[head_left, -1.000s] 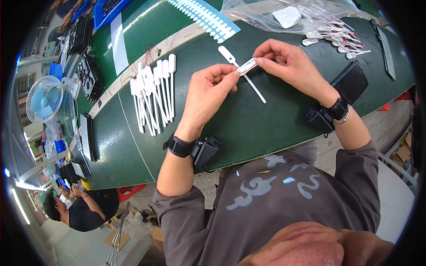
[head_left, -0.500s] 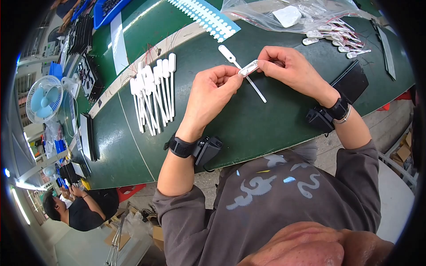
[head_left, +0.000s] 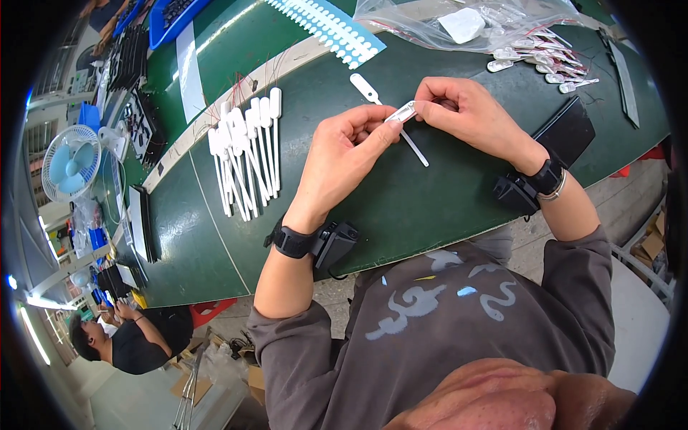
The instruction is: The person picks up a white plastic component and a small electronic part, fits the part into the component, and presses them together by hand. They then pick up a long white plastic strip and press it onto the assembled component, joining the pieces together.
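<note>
The small white case (head_left: 402, 112) is above the green counter (head_left: 401, 204). The left hand (head_left: 345, 149) pinches its left end, and the right hand (head_left: 464, 113) grasps its right end. Under the case lies one white stick (head_left: 363, 86). Left of the case is a group of similar sticks (head_left: 240, 127); farther to its right, a pile of small pieces (head_left: 545, 60).

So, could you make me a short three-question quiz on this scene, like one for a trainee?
1. True or false: the left hand holds a small white piece.
2. Which lies left of that hand?
a) the black slab beside the right wrist
b) a cluster of white paddle-shaped pieces
c) the clear plastic bag
3. What colour are the blades of the fan?

Key: 1 true; 2 b; 3 blue.
</note>
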{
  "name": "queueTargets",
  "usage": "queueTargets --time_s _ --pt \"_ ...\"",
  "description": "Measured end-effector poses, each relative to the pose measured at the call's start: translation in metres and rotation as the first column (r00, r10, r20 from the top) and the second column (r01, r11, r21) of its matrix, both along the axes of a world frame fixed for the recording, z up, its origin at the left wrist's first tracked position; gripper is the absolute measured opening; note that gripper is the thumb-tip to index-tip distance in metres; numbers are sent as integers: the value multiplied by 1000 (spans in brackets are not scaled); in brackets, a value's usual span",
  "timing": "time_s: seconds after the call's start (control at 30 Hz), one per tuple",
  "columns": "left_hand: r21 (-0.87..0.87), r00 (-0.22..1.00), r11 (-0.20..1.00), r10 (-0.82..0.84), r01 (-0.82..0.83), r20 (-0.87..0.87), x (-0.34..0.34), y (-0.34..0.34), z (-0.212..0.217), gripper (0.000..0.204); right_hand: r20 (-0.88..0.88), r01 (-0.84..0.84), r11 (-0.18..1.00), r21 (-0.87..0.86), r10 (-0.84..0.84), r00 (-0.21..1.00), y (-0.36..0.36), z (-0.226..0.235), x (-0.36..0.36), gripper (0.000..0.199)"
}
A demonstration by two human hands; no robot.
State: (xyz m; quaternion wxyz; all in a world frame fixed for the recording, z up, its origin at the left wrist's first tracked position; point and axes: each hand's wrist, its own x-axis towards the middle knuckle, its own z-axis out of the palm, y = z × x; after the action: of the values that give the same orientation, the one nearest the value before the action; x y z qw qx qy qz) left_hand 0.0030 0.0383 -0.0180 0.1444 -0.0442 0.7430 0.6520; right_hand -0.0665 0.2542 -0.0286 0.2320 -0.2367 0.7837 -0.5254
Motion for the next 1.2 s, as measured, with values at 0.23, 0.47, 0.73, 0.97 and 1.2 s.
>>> queueTargets --time_s 0.23,0.47,0.73,0.97,1.2 --pt "-30 998 1000 1 1 61 0 -2 4 29 9 -10 1000 21 10 1000 0 6 2 22" --pt "39 985 999 -9 2 173 -1 -6 10 28 21 -40 999 7 40 999 0 7 3 21" --pt "22 986 999 -49 46 160 -1 -10 7 26 5 -73 997 -13 73 997 -1 5 5 20" --pt "-108 999 994 6 0 48 1 1 3 26 24 -50 999 18 50 998 -1 8 4 19" --pt "-336 930 937 -32 -100 -367 4 9 -2 24 15 0 1000 20 0 1000 1 7 2 18"
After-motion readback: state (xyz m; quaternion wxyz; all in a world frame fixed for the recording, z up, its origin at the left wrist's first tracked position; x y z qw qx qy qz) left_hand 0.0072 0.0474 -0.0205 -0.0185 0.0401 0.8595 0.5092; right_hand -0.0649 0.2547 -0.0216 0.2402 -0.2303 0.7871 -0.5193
